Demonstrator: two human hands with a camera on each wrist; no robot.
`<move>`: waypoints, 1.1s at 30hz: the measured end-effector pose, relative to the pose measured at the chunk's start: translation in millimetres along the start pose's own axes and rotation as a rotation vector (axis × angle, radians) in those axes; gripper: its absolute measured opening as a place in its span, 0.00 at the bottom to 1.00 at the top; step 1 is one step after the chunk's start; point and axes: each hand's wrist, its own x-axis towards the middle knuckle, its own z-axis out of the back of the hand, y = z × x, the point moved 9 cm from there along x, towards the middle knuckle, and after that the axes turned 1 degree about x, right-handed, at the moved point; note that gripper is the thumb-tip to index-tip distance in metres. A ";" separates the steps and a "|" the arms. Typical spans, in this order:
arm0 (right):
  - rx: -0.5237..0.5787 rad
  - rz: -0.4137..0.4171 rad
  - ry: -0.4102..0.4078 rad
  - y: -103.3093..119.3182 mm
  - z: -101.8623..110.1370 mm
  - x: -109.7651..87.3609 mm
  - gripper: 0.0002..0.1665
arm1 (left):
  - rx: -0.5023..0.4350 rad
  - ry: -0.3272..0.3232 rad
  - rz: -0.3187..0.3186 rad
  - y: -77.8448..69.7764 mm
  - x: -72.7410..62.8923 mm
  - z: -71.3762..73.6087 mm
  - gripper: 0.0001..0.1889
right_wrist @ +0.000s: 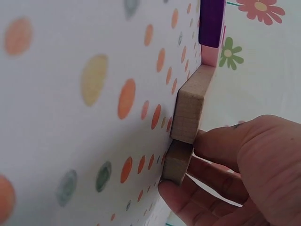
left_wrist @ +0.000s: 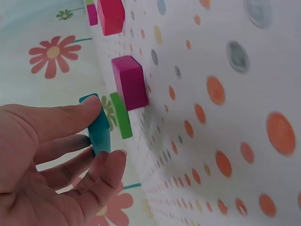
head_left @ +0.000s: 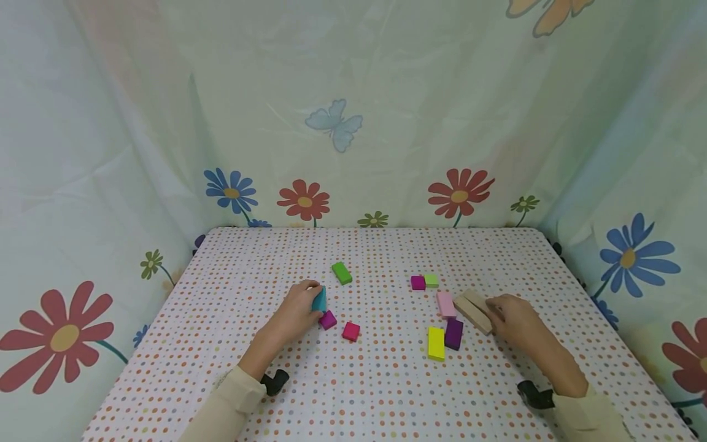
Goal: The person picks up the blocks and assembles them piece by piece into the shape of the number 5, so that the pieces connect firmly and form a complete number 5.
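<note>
In the head view my left hand pinches a teal block between thumb and fingers. The left wrist view shows this teal block standing off the dotted surface. A magenta block lies right by those fingers, with a red block nearer the front. On the right, two plain wooden blocks lie side by side. My right hand grips the outer wooden block, thumb at the seam and fingers on its far side. The other wooden block lies against it.
A green block lies farther back. Left of the wooden pair are a pink block, a purple block and a yellow block. Behind them sit a small magenta block and a light green block. Printed curtains surround the table.
</note>
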 end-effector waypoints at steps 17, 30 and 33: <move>-0.030 -0.005 0.024 -0.8 -0.2 -1.2 0.20 | -0.043 0.052 -0.084 -34.1 15.2 -20.1 0.30; 0.033 -0.008 -0.022 5.2 14.7 -1.9 0.22 | -0.058 0.071 -0.110 -47.1 25.1 -27.9 0.29; 0.044 0.008 -0.026 12.8 16.5 -0.9 0.23 | -0.086 0.065 -0.116 -47.8 26.2 -31.8 0.28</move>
